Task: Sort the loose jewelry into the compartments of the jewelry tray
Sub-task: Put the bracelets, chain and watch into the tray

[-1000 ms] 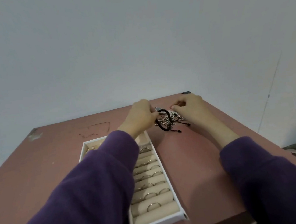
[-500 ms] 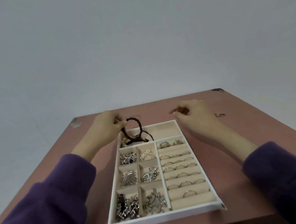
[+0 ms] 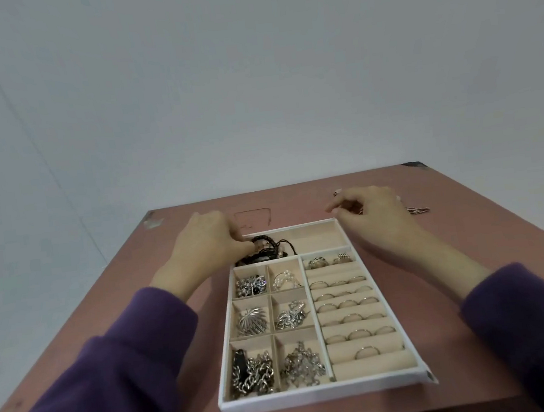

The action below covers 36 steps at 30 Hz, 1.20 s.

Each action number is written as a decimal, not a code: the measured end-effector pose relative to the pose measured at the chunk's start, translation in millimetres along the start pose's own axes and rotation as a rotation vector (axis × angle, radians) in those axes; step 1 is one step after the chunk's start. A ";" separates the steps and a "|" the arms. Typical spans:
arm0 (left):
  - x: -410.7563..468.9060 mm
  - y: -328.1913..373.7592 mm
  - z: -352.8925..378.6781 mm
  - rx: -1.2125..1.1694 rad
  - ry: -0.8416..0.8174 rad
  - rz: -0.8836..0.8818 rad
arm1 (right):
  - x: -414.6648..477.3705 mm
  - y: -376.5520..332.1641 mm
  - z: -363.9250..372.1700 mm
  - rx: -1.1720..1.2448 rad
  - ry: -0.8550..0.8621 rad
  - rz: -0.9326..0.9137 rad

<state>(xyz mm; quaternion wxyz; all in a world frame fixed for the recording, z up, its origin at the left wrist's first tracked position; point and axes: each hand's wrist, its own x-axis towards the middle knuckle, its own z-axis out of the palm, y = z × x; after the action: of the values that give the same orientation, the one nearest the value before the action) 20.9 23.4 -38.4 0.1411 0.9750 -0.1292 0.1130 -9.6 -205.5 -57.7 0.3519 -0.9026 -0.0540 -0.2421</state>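
Left hand (image 3: 207, 242) pinches the black cord bracelet (image 3: 268, 249), which lies in the long far compartment of the jewelry tray (image 3: 317, 396), at its left end; I can't see the fingertips behind the knuckles. Right hand (image 3: 375, 215) hovers over the tray's far right corner, fingers loosely curled, gripping nothing I can see. Scratched outline (image 3: 252, 217) on the worktop (image 3: 138, 287) beyond the tray, not readable. Loose jewelry (image 3: 418, 210) lies beyond the tray's far right corner, partly hidden by the right hand, too small to identify. Tray's left squares hold silver pieces, with a chain (image 3: 253, 372) in the near-left one; the right-side rolls hold rings (image 3: 344, 304). Purple sleeves (image 3: 113, 373) are cut off at the frame bottom.
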 end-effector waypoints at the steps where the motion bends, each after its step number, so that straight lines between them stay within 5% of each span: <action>1: 0.2 0.7 0.5 0.018 -0.014 0.008 | -0.1 0.8 -0.2 -0.005 -0.004 0.004; 9: -2.0 -0.6 4.0 -0.093 0.068 0.183 | 2.0 7.9 -0.7 -0.002 -0.006 0.006; 15: -6.8 0.1 0.2 -0.172 -0.173 0.311 | 8.2 17.5 -2.1 -0.048 0.008 0.032; 22: 0.8 -0.9 2.7 -0.141 -0.231 0.278 | 8.1 21.2 -4.4 -0.053 -0.004 0.065; 30: 9.2 39.4 -6.2 -0.250 -0.118 0.312 | 22.8 45.2 -20.3 -0.142 0.111 0.135; 36: 19.6 90.9 13.4 -0.334 -0.043 0.323 | 17.3 59.7 -32.3 -0.369 -0.100 0.144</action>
<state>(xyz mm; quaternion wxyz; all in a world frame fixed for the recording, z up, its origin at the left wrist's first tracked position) 16.0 -69.2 -23.5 0.2776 0.9071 -0.3032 0.0903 8.6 -272.7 -65.4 0.1937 -0.9641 0.0384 -0.1772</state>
